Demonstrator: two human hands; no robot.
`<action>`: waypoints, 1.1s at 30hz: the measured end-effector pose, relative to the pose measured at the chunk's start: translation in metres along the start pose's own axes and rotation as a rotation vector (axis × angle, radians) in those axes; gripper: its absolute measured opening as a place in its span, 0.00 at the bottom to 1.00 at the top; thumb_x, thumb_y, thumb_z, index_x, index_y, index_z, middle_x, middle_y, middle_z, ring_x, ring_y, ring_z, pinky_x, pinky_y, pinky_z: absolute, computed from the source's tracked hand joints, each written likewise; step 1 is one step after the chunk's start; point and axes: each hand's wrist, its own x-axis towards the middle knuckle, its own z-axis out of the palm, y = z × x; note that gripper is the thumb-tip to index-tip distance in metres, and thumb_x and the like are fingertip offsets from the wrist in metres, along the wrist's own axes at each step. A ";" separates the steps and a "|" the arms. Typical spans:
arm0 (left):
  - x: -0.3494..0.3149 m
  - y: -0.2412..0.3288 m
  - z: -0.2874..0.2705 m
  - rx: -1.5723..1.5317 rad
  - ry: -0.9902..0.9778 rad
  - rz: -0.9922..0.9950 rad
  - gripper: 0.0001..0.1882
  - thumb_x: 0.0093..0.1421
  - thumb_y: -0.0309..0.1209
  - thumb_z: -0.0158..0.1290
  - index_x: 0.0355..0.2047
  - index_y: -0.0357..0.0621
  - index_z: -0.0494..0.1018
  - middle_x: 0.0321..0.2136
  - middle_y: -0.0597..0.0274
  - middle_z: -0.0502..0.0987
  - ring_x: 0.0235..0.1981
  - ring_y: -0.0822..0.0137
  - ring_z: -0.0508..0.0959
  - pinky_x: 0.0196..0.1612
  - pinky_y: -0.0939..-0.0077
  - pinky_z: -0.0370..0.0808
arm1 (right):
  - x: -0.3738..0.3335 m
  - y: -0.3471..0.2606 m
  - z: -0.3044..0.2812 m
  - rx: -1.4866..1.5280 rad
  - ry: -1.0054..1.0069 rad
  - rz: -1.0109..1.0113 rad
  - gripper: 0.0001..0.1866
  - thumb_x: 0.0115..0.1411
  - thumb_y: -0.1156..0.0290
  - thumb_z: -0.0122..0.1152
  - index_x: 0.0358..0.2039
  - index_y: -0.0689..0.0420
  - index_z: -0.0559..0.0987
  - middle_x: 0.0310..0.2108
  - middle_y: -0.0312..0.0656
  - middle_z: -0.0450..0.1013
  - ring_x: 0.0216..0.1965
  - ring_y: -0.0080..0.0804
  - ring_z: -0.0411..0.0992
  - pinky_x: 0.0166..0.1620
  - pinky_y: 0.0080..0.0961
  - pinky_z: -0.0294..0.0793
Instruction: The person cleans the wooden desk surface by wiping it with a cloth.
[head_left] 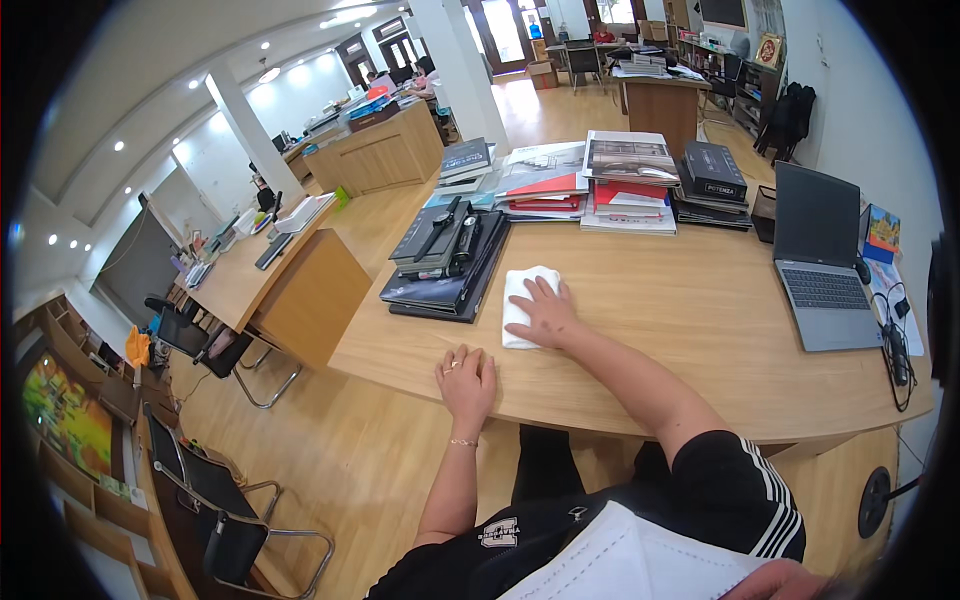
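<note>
My right hand (545, 312) lies flat, fingers spread, on a folded white cloth (518, 285) on the wooden desk (660, 300). The cloth shows around the fingertips and along its left side. My left hand (464, 380) rests on the desk's front edge, holding nothing. Its fingers lie on the top, slightly bent, with a ring on one of them and a bracelet at the wrist. Just beyond the cloth, to the left, stands a pile of dark books and binders (445, 265) with black straps or tools on top.
Stacks of magazines (628, 160) and dark boxes (712, 170) line the desk's far edge. At the right an open laptop (825, 290) stands near black cables (897, 350). Black chairs (215, 480) and another desk (290, 280) are to the left. People sit farther back.
</note>
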 end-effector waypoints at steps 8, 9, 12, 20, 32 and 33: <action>0.000 -0.002 0.004 -0.004 0.034 0.035 0.17 0.62 0.41 0.53 0.45 0.45 0.79 0.51 0.49 0.77 0.57 0.44 0.70 0.63 0.47 0.57 | -0.071 0.132 -0.048 -0.064 0.061 0.275 0.37 0.59 0.34 0.50 0.64 0.39 0.69 0.71 0.45 0.53 0.72 0.46 0.47 0.68 0.62 0.43; -0.001 -0.003 0.004 -0.009 0.030 0.038 0.17 0.62 0.41 0.53 0.45 0.45 0.79 0.51 0.49 0.77 0.57 0.44 0.70 0.63 0.47 0.57 | -0.086 0.150 -0.058 -0.080 0.068 0.333 0.37 0.59 0.34 0.50 0.64 0.39 0.69 0.71 0.45 0.52 0.72 0.46 0.47 0.68 0.62 0.43; -0.002 -0.003 0.002 0.007 0.021 0.011 0.18 0.62 0.42 0.52 0.45 0.45 0.79 0.52 0.48 0.77 0.58 0.44 0.69 0.64 0.46 0.56 | -0.136 0.201 -0.082 -0.123 0.103 0.523 0.36 0.59 0.35 0.51 0.64 0.40 0.69 0.71 0.46 0.53 0.72 0.45 0.46 0.68 0.61 0.44; -0.003 0.001 0.002 0.039 0.008 0.005 0.18 0.62 0.42 0.54 0.47 0.45 0.79 0.53 0.46 0.76 0.58 0.45 0.69 0.64 0.49 0.56 | -0.229 0.253 -0.116 -0.183 0.218 0.826 0.37 0.59 0.36 0.53 0.64 0.42 0.70 0.71 0.47 0.52 0.73 0.48 0.44 0.67 0.64 0.42; -0.001 0.004 0.001 0.052 0.025 -0.008 0.19 0.63 0.43 0.51 0.47 0.45 0.79 0.52 0.48 0.77 0.58 0.44 0.69 0.63 0.48 0.57 | -0.095 0.116 -0.053 -0.131 0.075 0.424 0.39 0.59 0.33 0.47 0.66 0.41 0.67 0.71 0.49 0.51 0.73 0.49 0.44 0.68 0.62 0.43; 0.000 0.004 0.001 0.058 0.032 -0.011 0.19 0.63 0.43 0.51 0.47 0.45 0.79 0.52 0.48 0.77 0.58 0.44 0.69 0.63 0.48 0.57 | -0.080 0.102 -0.044 -0.124 0.069 0.372 0.39 0.59 0.33 0.46 0.66 0.41 0.67 0.71 0.49 0.51 0.73 0.49 0.44 0.68 0.62 0.42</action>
